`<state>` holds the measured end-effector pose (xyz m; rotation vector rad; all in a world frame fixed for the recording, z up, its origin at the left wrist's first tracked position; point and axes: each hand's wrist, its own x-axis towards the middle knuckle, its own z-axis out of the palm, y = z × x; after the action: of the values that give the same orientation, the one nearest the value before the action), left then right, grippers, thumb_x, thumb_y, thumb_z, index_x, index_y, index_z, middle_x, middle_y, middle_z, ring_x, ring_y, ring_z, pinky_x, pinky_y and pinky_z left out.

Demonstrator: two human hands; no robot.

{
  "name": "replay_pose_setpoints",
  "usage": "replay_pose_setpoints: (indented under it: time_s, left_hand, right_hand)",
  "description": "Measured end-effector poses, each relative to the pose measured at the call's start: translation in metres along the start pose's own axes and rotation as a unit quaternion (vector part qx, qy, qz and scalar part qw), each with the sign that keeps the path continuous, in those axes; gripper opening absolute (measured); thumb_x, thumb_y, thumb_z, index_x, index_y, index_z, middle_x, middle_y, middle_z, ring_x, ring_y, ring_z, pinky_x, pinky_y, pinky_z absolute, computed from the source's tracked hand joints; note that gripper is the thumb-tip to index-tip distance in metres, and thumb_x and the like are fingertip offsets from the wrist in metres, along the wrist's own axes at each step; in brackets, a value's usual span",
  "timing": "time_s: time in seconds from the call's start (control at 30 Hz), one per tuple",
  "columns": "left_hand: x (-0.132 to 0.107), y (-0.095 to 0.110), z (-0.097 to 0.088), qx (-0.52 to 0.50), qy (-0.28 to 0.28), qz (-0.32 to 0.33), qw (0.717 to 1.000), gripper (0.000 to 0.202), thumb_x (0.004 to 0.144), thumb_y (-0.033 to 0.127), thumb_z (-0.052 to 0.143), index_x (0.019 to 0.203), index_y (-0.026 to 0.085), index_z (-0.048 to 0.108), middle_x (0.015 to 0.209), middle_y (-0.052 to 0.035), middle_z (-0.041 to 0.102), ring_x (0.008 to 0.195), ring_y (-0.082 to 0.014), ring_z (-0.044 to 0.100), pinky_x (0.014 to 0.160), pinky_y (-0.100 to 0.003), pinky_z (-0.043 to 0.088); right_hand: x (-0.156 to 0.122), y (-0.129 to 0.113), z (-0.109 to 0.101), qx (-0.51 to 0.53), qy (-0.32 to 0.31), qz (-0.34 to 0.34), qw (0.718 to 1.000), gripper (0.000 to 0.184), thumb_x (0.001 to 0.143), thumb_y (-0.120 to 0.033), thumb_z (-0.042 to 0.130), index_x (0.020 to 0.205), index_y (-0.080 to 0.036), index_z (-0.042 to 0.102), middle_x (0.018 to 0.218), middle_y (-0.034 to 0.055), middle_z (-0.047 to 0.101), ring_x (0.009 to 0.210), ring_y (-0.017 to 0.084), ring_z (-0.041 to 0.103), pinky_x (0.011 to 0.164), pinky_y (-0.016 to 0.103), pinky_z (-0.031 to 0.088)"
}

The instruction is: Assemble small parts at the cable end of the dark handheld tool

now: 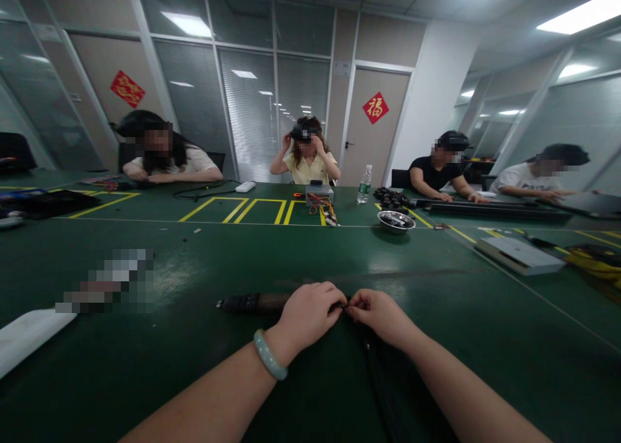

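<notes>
A dark, stick-shaped tool (272, 302) lies crosswise on the green table. Its body is brownish, and its black, ringed left end (239, 303) narrows to a small metal tip; it looks like a corded electric screwdriver. My left hand (310, 313) lies over its right part, fingers curled round the end. Close beside it, my right hand (376, 313) pinches with thumb and forefinger where the tool's end meets a black cord (371, 359). The cord runs from there towards the near table edge. What exactly sits between the two hands' fingertips is too small to make out.
A metal bowl (396, 222) of small parts, a water bottle (365, 184) and a grey box with wires (320, 200) stand farther back. At right lies a white box (519, 254); at left, a white object (33, 333). Several people sit across the table.
</notes>
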<state>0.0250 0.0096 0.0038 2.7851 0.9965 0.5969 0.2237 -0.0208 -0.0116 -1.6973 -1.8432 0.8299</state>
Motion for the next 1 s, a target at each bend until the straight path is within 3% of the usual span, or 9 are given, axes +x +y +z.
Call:
replay_pose_setpoints:
  time_s: [0.4,0.6,1.0]
  left_hand:
    - [-0.0005,-0.0023,0.0034,-0.004,0.006,0.009,1.0,0.016,0.087,0.024,0.058,0.103,0.026,0.062,0.104,0.0013,0.063,0.093,-0.0178,0.058,0.081,-0.033,0.043]
    - [-0.0004,0.0012,0.0006,0.014,-0.002,-0.034,0.999,0.018,0.087,0.027,0.058,0.104,0.022,0.058,0.101,-0.0021,0.063,0.093,-0.0195,0.059,0.082,-0.033,0.043]
    - [-0.0003,0.0003,-0.0004,-0.001,0.002,0.0,1.0,0.013,0.088,0.024,0.056,0.099,0.023,0.062,0.101,-0.0007,0.063,0.091,-0.0182,0.058,0.08,-0.032,0.044]
  right_hand:
    - [0.0006,0.0041,0.0016,-0.003,0.006,-0.01,1.0,0.017,0.08,-0.033,0.06,0.082,-0.018,0.067,0.071,0.0005,0.067,0.063,0.013,0.057,0.055,0.021,0.036]
    - [0.0008,0.004,0.0019,0.01,-0.001,-0.006,1.0,0.016,0.08,-0.033,0.06,0.083,-0.018,0.067,0.072,0.0003,0.068,0.063,0.013,0.057,0.057,0.022,0.038]
    - [0.0003,0.0034,0.0002,0.002,-0.002,-0.005,1.0,0.016,0.081,-0.033,0.06,0.083,-0.019,0.067,0.071,0.0002,0.068,0.063,0.013,0.058,0.057,0.022,0.039]
